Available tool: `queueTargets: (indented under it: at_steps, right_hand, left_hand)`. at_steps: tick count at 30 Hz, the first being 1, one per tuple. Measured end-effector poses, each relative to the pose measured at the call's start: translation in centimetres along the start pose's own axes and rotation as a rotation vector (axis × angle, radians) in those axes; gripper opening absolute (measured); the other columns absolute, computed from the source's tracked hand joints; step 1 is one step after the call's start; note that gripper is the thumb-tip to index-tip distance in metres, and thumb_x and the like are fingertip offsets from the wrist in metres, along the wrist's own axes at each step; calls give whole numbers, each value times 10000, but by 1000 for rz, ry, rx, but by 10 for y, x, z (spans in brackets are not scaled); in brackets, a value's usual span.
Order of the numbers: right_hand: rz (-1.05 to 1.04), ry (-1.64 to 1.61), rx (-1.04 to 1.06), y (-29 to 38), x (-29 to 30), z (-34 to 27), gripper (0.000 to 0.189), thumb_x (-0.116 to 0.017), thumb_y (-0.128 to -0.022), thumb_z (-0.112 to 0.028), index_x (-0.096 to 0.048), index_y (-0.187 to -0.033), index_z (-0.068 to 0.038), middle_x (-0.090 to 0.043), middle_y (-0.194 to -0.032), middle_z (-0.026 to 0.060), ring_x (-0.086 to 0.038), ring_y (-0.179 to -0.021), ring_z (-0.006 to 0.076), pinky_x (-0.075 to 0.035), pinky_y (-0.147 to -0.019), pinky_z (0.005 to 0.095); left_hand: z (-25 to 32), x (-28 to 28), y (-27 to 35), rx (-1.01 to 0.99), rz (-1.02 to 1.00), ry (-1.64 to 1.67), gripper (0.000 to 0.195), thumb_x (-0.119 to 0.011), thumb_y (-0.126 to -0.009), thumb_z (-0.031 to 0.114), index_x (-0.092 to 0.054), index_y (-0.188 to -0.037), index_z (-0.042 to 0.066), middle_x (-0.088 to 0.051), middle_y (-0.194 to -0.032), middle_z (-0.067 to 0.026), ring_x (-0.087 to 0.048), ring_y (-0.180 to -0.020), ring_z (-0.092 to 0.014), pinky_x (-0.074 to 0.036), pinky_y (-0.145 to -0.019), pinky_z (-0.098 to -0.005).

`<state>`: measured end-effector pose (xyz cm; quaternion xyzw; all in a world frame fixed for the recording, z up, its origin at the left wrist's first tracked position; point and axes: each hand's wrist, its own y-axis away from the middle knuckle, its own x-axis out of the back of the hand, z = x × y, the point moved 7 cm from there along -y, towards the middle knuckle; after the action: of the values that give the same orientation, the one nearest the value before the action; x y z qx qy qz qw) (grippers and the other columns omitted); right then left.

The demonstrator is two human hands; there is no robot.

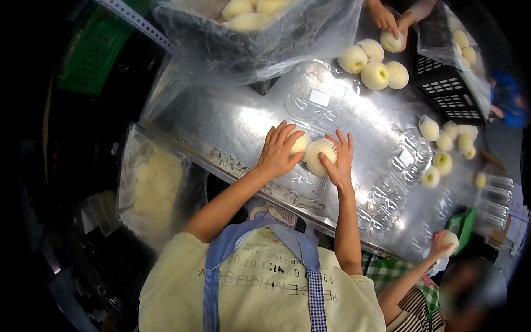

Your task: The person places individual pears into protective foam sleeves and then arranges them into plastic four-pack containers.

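Before me, my left hand (277,154) curls over a pale yellow fruit (299,142) in a white foam net. The fingers and thumb partly cover it. My right hand (341,162) holds a second netted fruit (318,162), its thumb on the near side and its fingers stretched out beyond it. The two fruits sit side by side, apparently touching. Under and in front of them a clear plastic clamshell tray (309,186) lies near the edge of the metal table (215,110); the fruits partly hide it.
More clear clamshells (319,79) lie beyond and to the right. A plastic-lined crate (249,45) of fruit stands ahead, another lined container (157,191) at left. One co-worker's hands (388,23) hold netted fruit by a black crate (450,89); another's hand (439,247) holds fruit near a green scale (461,226).
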<state>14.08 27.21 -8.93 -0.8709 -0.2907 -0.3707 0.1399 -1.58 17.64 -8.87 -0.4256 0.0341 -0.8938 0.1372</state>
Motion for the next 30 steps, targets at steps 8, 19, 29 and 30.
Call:
queueTargets:
  at_steps: [8, 19, 29, 30]
  right_hand:
    - [117, -199, -98, -14, -6, 23, 534, -614, -814, -374, -526, -1244, -69, -302, -1428, 199, -257, -1324, 390, -222, -1072, 474]
    - [304, -445, -260, -28, 37, 51, 607, -671, -812, -323, -444, -1287, -19, -439, -1315, 153, -414, -1225, 276, -334, -999, 403]
    - [634, -475, -483, -118, 106, 169, 782, -755, -745, -353, -361, -1324, -4, -443, -1259, 185, -500, -1099, 256, -452, -863, 354]
    - [646, -534, -581, -130, 115, 169, 856, -765, -726, -385, -315, -1340, 8, -425, -1257, 198, -519, -1049, 264, -485, -799, 349]
  left_hand:
    - [2, 2, -2, 25, 16, 25, 522, -627, -810, 304, -476, -1269, 106, -377, -1343, -147, -290, -1305, -377, -232, -1056, -497]
    - [80, -6, -42, -178, -106, -80, 660, -610, -781, 477, -458, -1328, 141, -289, -1430, -172, -115, -1376, -403, -47, -1068, -621]
    - [69, -39, -49, -165, -131, -62, 590, -638, -729, 472, -571, -1195, 116, -513, -1225, -155, -409, -1217, -357, -169, -1059, -565]
    - [67, -40, -48, -158, -132, -64, 592, -639, -728, 472, -570, -1197, 116, -513, -1225, -156, -410, -1216, -356, -170, -1059, -564]
